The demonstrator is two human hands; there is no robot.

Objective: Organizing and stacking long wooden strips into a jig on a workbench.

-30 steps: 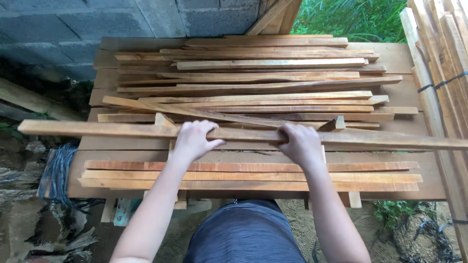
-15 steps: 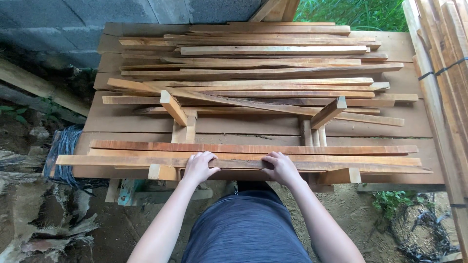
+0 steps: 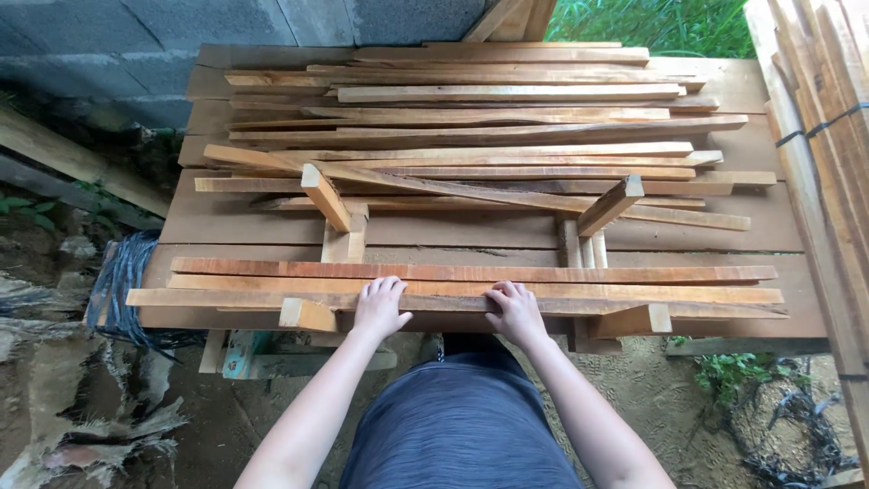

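Note:
Both hands rest palm-down on a long thin wooden slat (image 3: 634, 301) that lies across the near edge of a wooden work table (image 3: 272, 226). My left hand (image 3: 380, 306) presses the slat left of centre. My right hand (image 3: 513, 311) presses it right of centre, fingers curled over its far edge. The slat lies in front of two similar slats (image 3: 453, 272) stacked side by side. Short wooden blocks (image 3: 324, 196) stand tilted behind them. A heap of loose slats (image 3: 507, 118) covers the far half of the table.
A bundle of long strapped slats (image 3: 815, 136) leans along the right side. A grey block wall (image 3: 136, 36) stands at the back left. Black cord (image 3: 122, 281) hangs off the table's left end. Dirt ground and scrap boards (image 3: 72, 163) lie to the left.
Both hands pulled the long slat from the middle of the table toward me, to the near edge beside the two stacked slats. The short blocks it covered now show.

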